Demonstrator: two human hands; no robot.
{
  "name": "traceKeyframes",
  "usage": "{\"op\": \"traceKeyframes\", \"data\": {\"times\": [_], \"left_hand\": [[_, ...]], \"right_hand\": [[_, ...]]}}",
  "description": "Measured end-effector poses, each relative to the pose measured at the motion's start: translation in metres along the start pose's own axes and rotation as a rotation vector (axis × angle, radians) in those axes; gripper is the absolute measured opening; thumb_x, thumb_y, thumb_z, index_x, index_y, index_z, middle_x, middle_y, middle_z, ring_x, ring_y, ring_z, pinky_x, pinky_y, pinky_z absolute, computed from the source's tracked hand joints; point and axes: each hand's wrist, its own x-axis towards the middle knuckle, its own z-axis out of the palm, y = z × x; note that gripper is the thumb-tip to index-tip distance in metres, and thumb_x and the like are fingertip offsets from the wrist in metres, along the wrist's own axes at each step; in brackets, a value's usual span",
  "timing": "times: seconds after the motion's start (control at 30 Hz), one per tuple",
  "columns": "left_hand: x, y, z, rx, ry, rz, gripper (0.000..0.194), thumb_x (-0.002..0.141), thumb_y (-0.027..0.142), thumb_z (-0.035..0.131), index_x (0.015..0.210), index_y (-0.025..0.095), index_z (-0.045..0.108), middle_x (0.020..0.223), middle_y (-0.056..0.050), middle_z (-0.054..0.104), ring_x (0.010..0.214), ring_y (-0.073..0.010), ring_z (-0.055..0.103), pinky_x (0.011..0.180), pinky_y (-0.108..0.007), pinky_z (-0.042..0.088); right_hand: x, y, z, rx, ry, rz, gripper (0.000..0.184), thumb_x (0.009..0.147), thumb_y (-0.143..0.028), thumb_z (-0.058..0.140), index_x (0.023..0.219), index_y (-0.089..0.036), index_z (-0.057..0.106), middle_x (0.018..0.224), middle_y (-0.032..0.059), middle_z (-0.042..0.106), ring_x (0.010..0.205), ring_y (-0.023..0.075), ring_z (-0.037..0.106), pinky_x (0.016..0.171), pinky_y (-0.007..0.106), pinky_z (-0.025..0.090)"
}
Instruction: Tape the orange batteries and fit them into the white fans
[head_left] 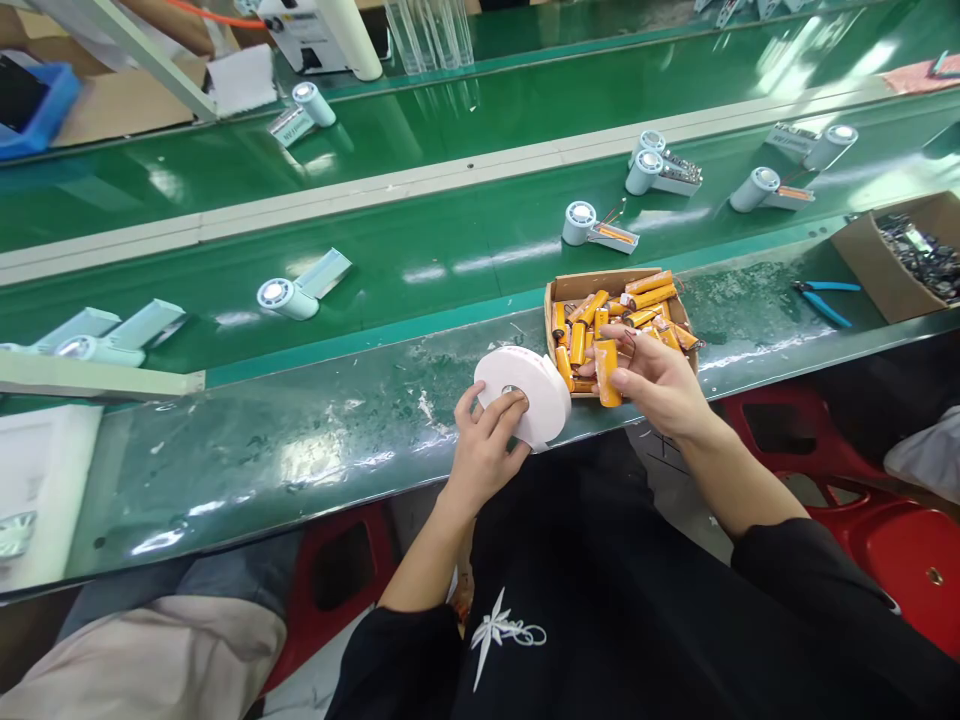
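Observation:
My left hand (491, 435) grips a wide roll of white tape (536, 395), its fingers hooked into the roll's centre hole. In my right hand (660, 380) is an orange-wrapped battery (607, 373), pinched upright between thumb and fingers, with thin wires by the fingertips. Right behind it, a shallow cardboard box (551, 310) holds several more orange batteries (651, 293). The roll's right edge comes close to the held battery and the box; whether they touch I cannot tell.
Light-blue handheld fan bodies (289, 298) lie along the green conveyor (420, 265) beyond the ledge. Blue-handled pliers (825, 300) and a carton of small dark parts (874, 260) are to the right. A red stool (900, 540) and seated people (172, 650) flank me.

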Motion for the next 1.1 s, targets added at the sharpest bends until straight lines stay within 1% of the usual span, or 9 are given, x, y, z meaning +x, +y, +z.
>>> {"op": "traceKeyframes", "data": {"times": [0.27, 0.37, 0.47, 0.63, 0.77, 0.83, 0.97, 1.03, 1.1], "left_hand": [[0.001, 0.001, -0.008, 0.016, -0.035, 0.054, 0.072, 0.09, 0.007, 0.073, 0.155, 0.037, 0.066, 0.134, -0.006, 0.081, 0.149, -0.0361, 0.055, 0.125, -0.058, 0.049], [0.005, 0.004, -0.012, 0.024, -0.052, 0.074, 0.073, 0.095, 0.008, 0.072, 0.16, 0.039, 0.062, 0.134, -0.005, 0.081, 0.143, -0.0345, 0.06, 0.122, -0.055, 0.05], [0.009, 0.013, -0.014, 0.051, -0.007, 0.092, 0.072, 0.097, 0.013, 0.075, 0.162, 0.039, 0.06, 0.132, -0.005, 0.081, 0.138, -0.0338, 0.06, 0.117, -0.052, 0.052], [0.015, 0.032, -0.008, 0.209, 0.212, 0.112, 0.071, 0.093, 0.029, 0.087, 0.16, 0.034, 0.063, 0.118, -0.007, 0.084, 0.117, -0.0355, 0.052, 0.109, -0.054, 0.053], [0.017, 0.045, -0.002, 0.176, 0.217, 0.048, 0.063, 0.093, 0.036, 0.088, 0.153, 0.036, 0.068, 0.112, -0.009, 0.083, 0.106, -0.0334, 0.052, 0.109, -0.057, 0.052], [0.013, 0.053, -0.003, 0.082, 0.116, 0.07, 0.053, 0.096, 0.035, 0.084, 0.147, 0.037, 0.073, 0.11, -0.008, 0.082, 0.101, -0.0302, 0.056, 0.113, -0.058, 0.052], [-0.008, 0.053, -0.017, -0.2, -0.214, 0.302, 0.041, 0.101, 0.028, 0.073, 0.141, 0.041, 0.076, 0.109, -0.002, 0.083, 0.095, -0.0231, 0.062, 0.126, -0.055, 0.049], [-0.018, 0.031, -0.029, -0.156, -0.275, 0.178, 0.045, 0.1, 0.028, 0.073, 0.144, 0.037, 0.075, 0.115, -0.005, 0.083, 0.104, -0.0258, 0.065, 0.131, -0.062, 0.043], [-0.02, -0.004, -0.043, -0.067, -0.344, -0.022, 0.054, 0.095, 0.032, 0.081, 0.149, 0.033, 0.072, 0.128, -0.009, 0.081, 0.123, -0.0338, 0.064, 0.131, -0.071, 0.039]], "right_hand": [[-0.009, -0.002, 0.007, -0.543, 0.045, -0.199, 0.03, 0.092, -0.04, 0.088, 0.121, -0.034, 0.088, 0.121, 0.0008, 0.086, 0.096, 0.0265, 0.085, 0.098, 0.044, 0.073], [-0.007, 0.002, 0.005, -0.525, 0.037, -0.154, 0.029, 0.091, -0.041, 0.089, 0.119, -0.034, 0.089, 0.115, 0.0009, 0.087, 0.096, 0.0267, 0.084, 0.097, 0.043, 0.073], [-0.002, 0.01, 0.003, -0.339, 0.175, -0.172, 0.036, 0.087, -0.049, 0.092, 0.117, -0.03, 0.087, 0.115, 0.0035, 0.086, 0.106, 0.0289, 0.083, 0.101, 0.047, 0.072], [-0.003, 0.028, 0.028, -0.164, 0.521, -0.355, 0.063, 0.098, -0.064, 0.076, 0.153, -0.044, 0.054, 0.149, 0.006, 0.068, 0.137, 0.0298, 0.072, 0.114, 0.054, 0.066], [-0.008, 0.044, 0.051, -0.203, 0.569, -0.335, 0.065, 0.105, -0.068, 0.061, 0.161, -0.056, 0.028, 0.158, 0.0053, 0.058, 0.132, 0.0284, 0.075, 0.105, 0.051, 0.07], [-0.005, 0.042, 0.037, -0.221, 0.56, -0.315, 0.067, 0.103, -0.067, 0.066, 0.16, -0.052, 0.034, 0.15, 0.007, 0.063, 0.124, 0.0286, 0.078, 0.101, 0.049, 0.072], [0.007, 0.006, -0.036, -0.235, 0.748, -0.47, 0.041, 0.106, -0.057, 0.067, 0.146, -0.051, 0.062, 0.145, 0.0021, 0.071, 0.136, 0.0271, 0.073, 0.105, 0.045, 0.069], [0.01, -0.013, -0.065, -0.133, 0.776, -0.62, 0.029, 0.101, -0.046, 0.079, 0.125, -0.062, 0.076, 0.141, -0.0109, 0.073, 0.138, 0.0208, 0.071, 0.108, 0.038, 0.065], [0.008, -0.022, -0.075, -0.044, 0.711, -0.622, 0.038, 0.089, -0.039, 0.093, 0.113, -0.065, 0.08, 0.129, -0.0152, 0.078, 0.129, 0.0175, 0.075, 0.1, 0.033, 0.067]]}}
